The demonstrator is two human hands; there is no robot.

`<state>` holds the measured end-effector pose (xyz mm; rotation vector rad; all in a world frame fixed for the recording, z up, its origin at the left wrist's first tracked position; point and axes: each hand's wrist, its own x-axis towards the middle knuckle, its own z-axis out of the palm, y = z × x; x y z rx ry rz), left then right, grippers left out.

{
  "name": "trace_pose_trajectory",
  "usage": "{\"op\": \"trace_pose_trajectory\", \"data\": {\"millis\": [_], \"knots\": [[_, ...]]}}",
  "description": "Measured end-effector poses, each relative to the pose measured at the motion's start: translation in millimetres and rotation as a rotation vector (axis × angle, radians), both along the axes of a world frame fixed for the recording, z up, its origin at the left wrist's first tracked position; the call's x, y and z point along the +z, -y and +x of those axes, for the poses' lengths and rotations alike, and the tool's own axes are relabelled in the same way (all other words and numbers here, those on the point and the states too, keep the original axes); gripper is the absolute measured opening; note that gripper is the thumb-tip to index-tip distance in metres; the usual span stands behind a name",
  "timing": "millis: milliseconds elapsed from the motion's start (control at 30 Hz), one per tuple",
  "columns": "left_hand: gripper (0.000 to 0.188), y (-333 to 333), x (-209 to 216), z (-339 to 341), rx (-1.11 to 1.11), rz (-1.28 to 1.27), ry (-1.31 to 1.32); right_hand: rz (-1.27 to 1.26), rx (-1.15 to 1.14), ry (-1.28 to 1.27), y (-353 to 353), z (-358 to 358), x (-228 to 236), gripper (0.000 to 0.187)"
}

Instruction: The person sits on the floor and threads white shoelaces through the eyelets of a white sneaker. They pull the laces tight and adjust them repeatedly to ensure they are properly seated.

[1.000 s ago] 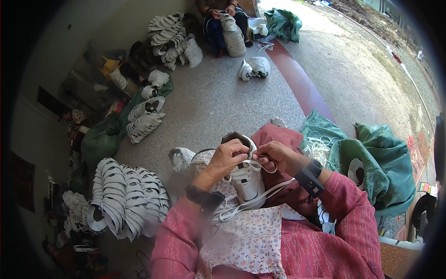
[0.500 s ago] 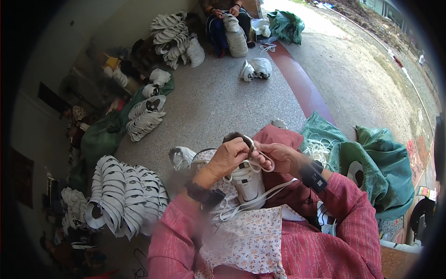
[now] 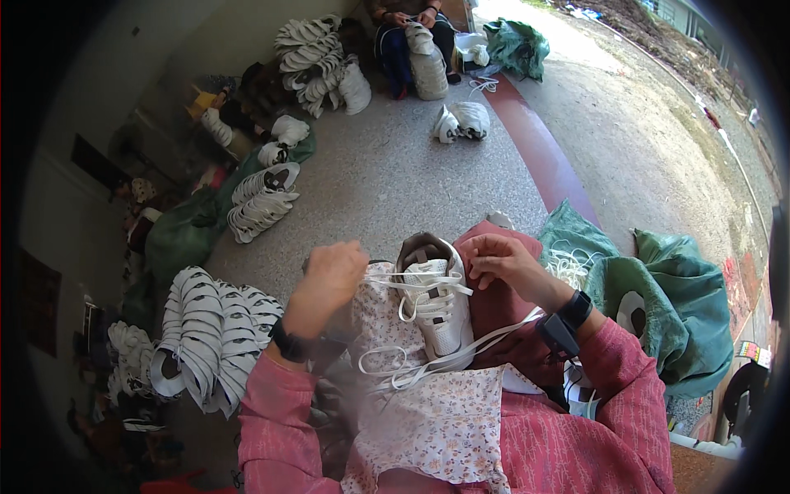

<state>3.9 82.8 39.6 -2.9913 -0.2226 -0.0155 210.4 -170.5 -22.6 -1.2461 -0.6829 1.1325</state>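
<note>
A white sneaker with a dark lining rests on my lap, its opening away from me. White shoelaces cross its tongue and form a loop near the top. To the left of the shoe, my left hand is closed on a shoelace drawn sideways from the eyelets. My right hand is just right of the shoe's collar, its fingers bent in a pinch. Whether a lace tip is between them cannot be made out. More loose lace trails over the shoe's toe and the flowered apron.
Nested stacks of white shoe uppers stand at my left. On the right, a green sack lies beside a bundle of white laces. Two shoes sit on the floor ahead. A seated person handles a stack farther off.
My hands have parted from above the shoe's collar, the left moving left with a lace, the right moving slightly right. The shoe's opening and a lace loop now show.
</note>
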Motion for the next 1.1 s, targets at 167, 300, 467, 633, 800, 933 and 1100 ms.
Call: {"op": "trace_pose_trajectory", "data": {"millis": [167, 300, 467, 633, 800, 933, 1100], "knots": [[0.016, 28.1, 0.2, -14.1, 0.088, -0.444, 0.238, 0.112, 0.12, 0.524, -4.5, 8.7, -5.4, 0.037], [0.027, 25.7, -29.1, -45.3, 0.428, -1.044, 0.067, 0.208, 0.2, 0.797, -14.8, 8.4, 2.6, 0.032], [0.036, 43.3, -40.4, -54.7, 0.614, -1.967, 0.034, 0.189, 0.328, 0.787, -23.9, 12.9, 1.0, 0.015], [0.037, 48.9, -63.8, -44.2, 0.504, -2.54, 0.369, 0.08, 0.436, 0.864, -28.9, 21.9, 14.4, 0.008], [0.026, 30.6, -87.3, -28.2, 0.482, -2.62, 0.676, 0.094, 0.403, 0.99, -33.2, 18.0, 28.8, 0.022], [0.027, 16.0, -90.3, -31.1, 0.601, -2.46, 0.827, 0.158, 0.418, 1.137, -37.9, 14.2, 30.4, 0.024], [0.026, 0.9, -95.9, -46.4, 0.545, -2.415, 0.955, 0.124, 0.401, 1.15, -44.8, 7.9, 36.1, 0.022]]}}
